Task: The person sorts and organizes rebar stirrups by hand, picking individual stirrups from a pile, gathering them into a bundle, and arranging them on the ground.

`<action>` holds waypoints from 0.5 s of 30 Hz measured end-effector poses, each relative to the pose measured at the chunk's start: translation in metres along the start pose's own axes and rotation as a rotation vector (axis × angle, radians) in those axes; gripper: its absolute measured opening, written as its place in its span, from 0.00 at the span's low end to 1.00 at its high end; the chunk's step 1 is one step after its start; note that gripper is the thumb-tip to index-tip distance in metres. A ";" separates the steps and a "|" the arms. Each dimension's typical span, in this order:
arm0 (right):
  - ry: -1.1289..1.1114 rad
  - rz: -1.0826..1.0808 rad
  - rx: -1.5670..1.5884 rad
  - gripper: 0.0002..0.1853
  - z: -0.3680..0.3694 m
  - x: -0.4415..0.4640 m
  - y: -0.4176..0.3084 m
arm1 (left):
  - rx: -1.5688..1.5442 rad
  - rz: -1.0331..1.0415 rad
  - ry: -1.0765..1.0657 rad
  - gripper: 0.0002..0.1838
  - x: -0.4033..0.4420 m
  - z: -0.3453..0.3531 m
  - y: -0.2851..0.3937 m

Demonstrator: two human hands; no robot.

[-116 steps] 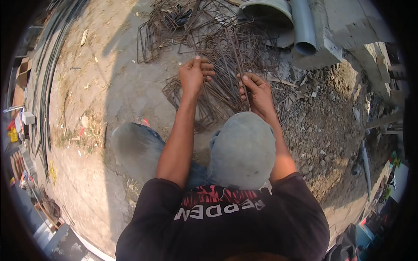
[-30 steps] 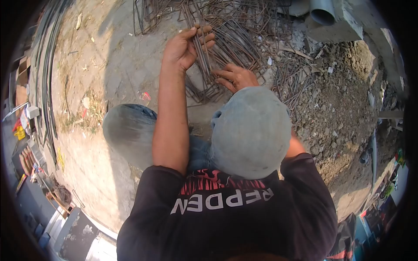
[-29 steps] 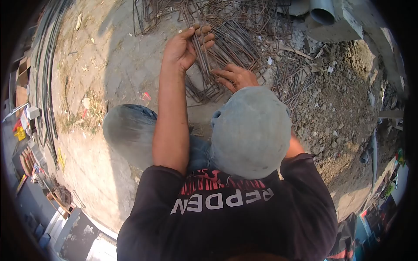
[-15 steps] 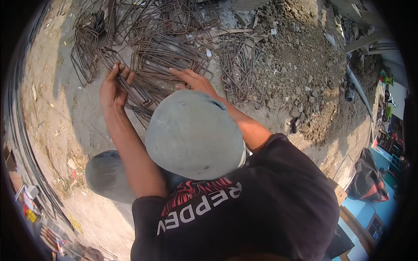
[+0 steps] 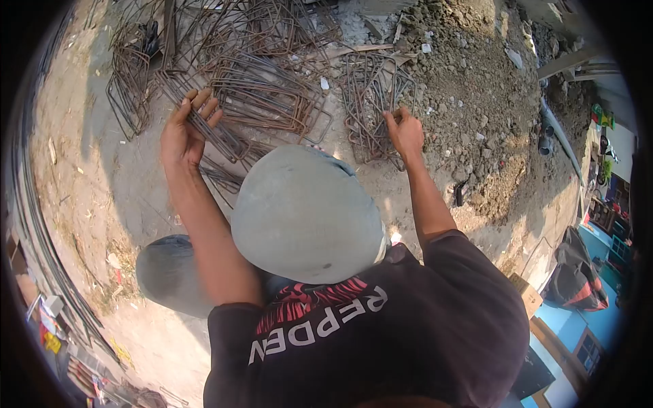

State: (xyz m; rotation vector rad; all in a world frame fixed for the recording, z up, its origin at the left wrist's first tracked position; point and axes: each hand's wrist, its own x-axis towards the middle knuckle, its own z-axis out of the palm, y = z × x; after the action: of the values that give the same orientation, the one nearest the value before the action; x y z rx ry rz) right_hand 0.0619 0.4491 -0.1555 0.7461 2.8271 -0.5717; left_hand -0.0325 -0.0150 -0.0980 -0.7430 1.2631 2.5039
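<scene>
Several bent steel rods (image 5: 216,136) lie across the fingers of my left hand (image 5: 187,129), whose fingers curl round them. Over a small pile of bent wire frames (image 5: 367,102), my right hand (image 5: 406,136) has its thumb and fingers pressed together at the pile's right side; what they grip is too small to make out. A larger heap of rusty rectangular frames (image 5: 265,95) lies on the ground between my hands, in front of my knee.
Broken soil and rubble (image 5: 469,115) spread to the right. Long dark bars (image 5: 41,224) run along the left side. A grey pipe (image 5: 561,136) lies at the far right, above a dark bag (image 5: 575,275). My raised knee (image 5: 306,214) is between my arms.
The view has swung to the right. My right hand has moved from the large heap to the small pile on the right. My left hand still holds the rods.
</scene>
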 end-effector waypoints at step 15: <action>-0.070 -0.049 -0.067 0.23 -0.028 0.044 0.026 | 0.011 0.003 -0.131 0.20 -0.008 0.007 0.001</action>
State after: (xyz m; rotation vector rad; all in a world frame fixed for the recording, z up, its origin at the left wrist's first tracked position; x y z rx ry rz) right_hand 0.0353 0.5010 -0.1491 0.6338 2.7912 -0.4971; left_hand -0.0290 -0.0093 -0.0896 -0.5642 1.2329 2.5001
